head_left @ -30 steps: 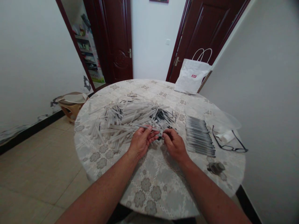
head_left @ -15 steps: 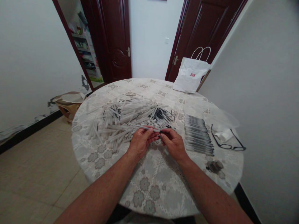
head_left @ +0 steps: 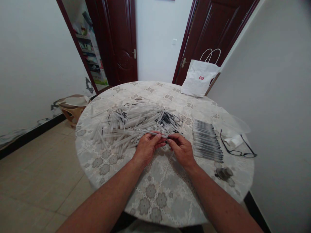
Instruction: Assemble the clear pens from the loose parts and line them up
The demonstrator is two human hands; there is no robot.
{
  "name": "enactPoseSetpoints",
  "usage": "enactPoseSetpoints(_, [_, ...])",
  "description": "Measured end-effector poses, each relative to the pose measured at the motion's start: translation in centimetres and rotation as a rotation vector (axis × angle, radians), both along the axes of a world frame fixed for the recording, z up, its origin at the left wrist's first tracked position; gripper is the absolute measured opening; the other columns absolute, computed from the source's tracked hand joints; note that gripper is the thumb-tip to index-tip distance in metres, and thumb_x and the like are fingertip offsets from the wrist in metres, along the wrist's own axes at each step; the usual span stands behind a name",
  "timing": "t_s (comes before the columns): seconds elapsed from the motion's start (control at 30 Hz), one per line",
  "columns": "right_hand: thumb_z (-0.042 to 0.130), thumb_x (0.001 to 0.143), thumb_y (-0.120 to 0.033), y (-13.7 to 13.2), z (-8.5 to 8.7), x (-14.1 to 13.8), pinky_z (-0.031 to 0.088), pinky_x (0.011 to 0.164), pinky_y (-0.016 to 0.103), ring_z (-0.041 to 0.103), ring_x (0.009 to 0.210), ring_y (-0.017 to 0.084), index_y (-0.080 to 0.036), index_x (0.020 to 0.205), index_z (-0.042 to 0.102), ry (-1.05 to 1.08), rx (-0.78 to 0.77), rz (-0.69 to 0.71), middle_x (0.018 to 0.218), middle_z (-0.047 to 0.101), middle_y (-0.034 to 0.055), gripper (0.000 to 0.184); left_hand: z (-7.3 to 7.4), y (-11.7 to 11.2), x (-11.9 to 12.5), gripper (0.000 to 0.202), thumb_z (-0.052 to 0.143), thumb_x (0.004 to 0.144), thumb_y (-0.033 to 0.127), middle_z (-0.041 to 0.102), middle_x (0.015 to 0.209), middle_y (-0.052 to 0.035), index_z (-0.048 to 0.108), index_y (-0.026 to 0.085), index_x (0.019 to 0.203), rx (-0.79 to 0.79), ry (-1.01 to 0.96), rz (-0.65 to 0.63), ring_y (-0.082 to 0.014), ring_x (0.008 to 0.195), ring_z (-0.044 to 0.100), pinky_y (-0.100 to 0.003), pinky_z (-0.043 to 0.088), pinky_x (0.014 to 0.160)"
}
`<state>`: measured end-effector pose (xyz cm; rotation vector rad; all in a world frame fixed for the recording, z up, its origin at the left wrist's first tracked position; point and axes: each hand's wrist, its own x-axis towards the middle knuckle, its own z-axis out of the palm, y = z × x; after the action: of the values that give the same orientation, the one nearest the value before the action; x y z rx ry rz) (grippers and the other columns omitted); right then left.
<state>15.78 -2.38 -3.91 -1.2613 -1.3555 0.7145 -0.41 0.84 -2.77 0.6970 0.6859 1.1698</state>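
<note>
My left hand (head_left: 147, 147) is closed around a slim pen (head_left: 151, 132), its thin end pointing left over the pile. At the pen's right end, my right hand (head_left: 181, 149) pinches a small black piece, mostly hidden by the fingertips. Beyond both hands spreads a heap of translucent white pen barrels (head_left: 142, 113), with thin dark refills among them. Small black parts (head_left: 168, 119) are bunched at the heap's right side. To the right of my right hand lies a neat row of pens (head_left: 206, 140) with dark ends.
A patterned cloth covers the round table (head_left: 116, 194). On the right are black-framed glasses (head_left: 243, 154), a crumpled white tissue (head_left: 234, 141), clear plastic and a small dark grey object (head_left: 224, 173). A white paper bag (head_left: 200, 77) stands at the back right; a stool (head_left: 73, 108) is left.
The pen in my left hand now shows a darker, thinner end sticking out to the left. Both hands stay almost in place, fingers shifting slightly. The view has moved a little.
</note>
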Motion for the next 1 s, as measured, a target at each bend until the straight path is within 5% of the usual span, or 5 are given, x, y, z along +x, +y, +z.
enactPoseSetpoints(0.17, [0.065, 0.092, -0.045, -0.09, 0.16, 0.13, 0.047, 0.059, 0.026, 0.057, 0.061, 0.014, -0.02, 0.103, 0.071, -0.02, -0.034, 0.004, 0.073, 0.065, -0.0011, 0.028, 0.18, -0.13, -0.08, 0.029, 0.086, 0.075, 0.028, 0.078, 0.094, -0.0104, 0.071, 0.014, 0.095, 0.021, 0.013, -0.022, -0.0216, 0.084, 0.076, -0.033, 0.063, 0.076])
enactPoseSetpoints(0.33, [0.044, 0.102, -0.053, -0.45, 0.49, 0.27, 0.04, 0.053, 0.027, 0.052, 0.056, 0.015, -0.022, 0.071, 0.059, -0.088, -0.086, 0.016, 0.062, 0.056, 0.0001, 0.047, 0.22, -0.33, -0.03, 0.027, 0.085, 0.077, 0.028, 0.078, 0.093, -0.0134, 0.074, 0.012, 0.097, 0.07, 0.076, -0.083, -0.0214, 0.084, 0.076, -0.034, 0.061, 0.08])
enactPoseSetpoints(0.53, [0.055, 0.096, -0.048, -0.77, 0.32, 0.46, 0.045, 0.059, 0.027, 0.057, 0.065, 0.016, -0.022, 0.112, 0.061, -0.102, -0.032, 0.008, 0.079, 0.065, 0.0004, 0.032, 0.02, -0.31, -0.01, 0.026, 0.085, 0.077, 0.027, 0.077, 0.09, -0.0111, 0.074, 0.014, 0.096, 0.05, 0.056, -0.04, -0.0211, 0.083, 0.076, -0.035, 0.061, 0.081])
enactPoseSetpoints(0.8, [0.037, 0.105, -0.049, -0.64, -0.01, 0.25, 0.04, 0.055, 0.028, 0.051, 0.056, 0.015, -0.022, 0.076, 0.056, -0.099, -0.102, 0.099, 0.065, 0.057, 0.0, 0.043, 0.24, -0.62, -0.04, 0.026, 0.084, 0.077, 0.027, 0.078, 0.088, -0.0124, 0.073, 0.012, 0.095, 0.049, 0.052, -0.092, -0.0203, 0.079, 0.075, -0.034, 0.061, 0.079])
enactPoseSetpoints(1.0, [0.055, 0.098, -0.046, -0.86, 0.23, 0.25, 0.045, 0.062, 0.027, 0.057, 0.069, 0.016, -0.022, 0.112, 0.058, -0.109, -0.002, 0.029, 0.088, 0.065, 0.001, 0.028, 0.43, -0.5, -0.13, 0.026, 0.085, 0.076, 0.027, 0.076, 0.087, -0.0083, 0.073, 0.014, 0.095, 0.035, 0.03, -0.025, -0.0202, 0.081, 0.075, -0.034, 0.061, 0.078])
